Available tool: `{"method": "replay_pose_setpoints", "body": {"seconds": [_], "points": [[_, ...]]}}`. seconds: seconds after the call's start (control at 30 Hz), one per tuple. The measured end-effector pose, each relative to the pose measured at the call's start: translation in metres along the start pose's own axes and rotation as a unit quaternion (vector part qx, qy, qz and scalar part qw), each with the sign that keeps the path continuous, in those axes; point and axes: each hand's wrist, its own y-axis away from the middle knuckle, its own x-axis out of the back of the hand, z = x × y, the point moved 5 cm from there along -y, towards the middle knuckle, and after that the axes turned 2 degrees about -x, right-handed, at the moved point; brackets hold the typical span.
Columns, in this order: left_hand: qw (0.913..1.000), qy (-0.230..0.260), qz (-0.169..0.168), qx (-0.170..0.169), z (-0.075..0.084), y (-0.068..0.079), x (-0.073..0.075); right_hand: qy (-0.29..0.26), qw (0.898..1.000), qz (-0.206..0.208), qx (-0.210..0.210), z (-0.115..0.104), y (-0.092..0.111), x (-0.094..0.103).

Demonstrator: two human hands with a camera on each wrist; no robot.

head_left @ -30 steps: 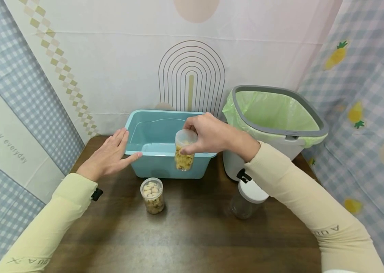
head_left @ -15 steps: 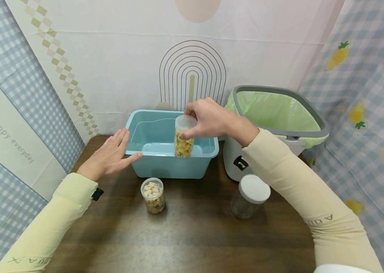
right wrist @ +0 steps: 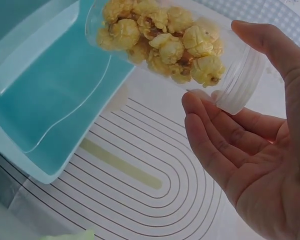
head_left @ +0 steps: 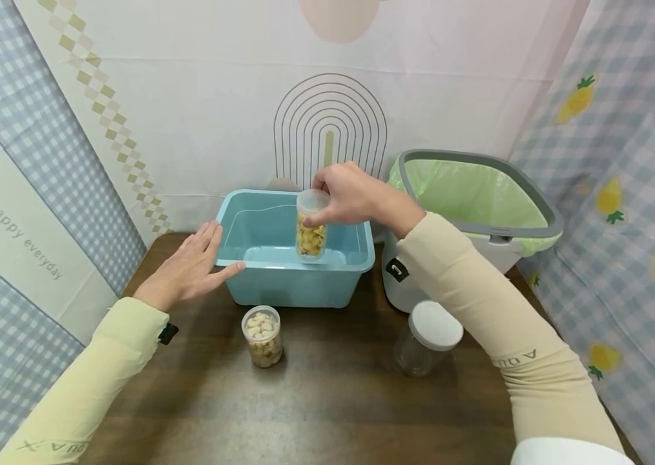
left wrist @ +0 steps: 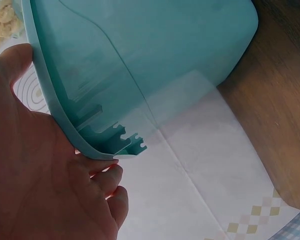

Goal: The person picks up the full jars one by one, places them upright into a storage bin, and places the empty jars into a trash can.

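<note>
My right hand grips a clear jar of popcorn near its pale lid. The jar hangs upright over the blue plastic tub, above its front part. In the right wrist view, the thumb and fingertips press either side of the popcorn jar just by the lid. My left hand rests at the tub's left front corner, fingers straight and thumb spread along the front rim. From the left wrist, that hand lies against the tub's rim. Its underside contact is partly hidden.
A jar of cashews stands on the brown table in front of the tub. To the right is a clear jar with a white lid. Behind it stands a grey-rimmed bin lined with a green bag. Patterned cloth surrounds the table.
My right hand has raised the popcorn jar and moved it back, from in front of the tub's front wall to above its opening. My left hand stays at the rim.
</note>
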Motion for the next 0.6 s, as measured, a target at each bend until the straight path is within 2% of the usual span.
{"method": "replay_pose_setpoints", "body": {"seconds": [0.6], "points": [[1.0,0.0,0.004,0.004,0.001,0.0,-0.002,-0.002,0.999,0.0,-0.034,0.035,-0.04,-0.015]]}}
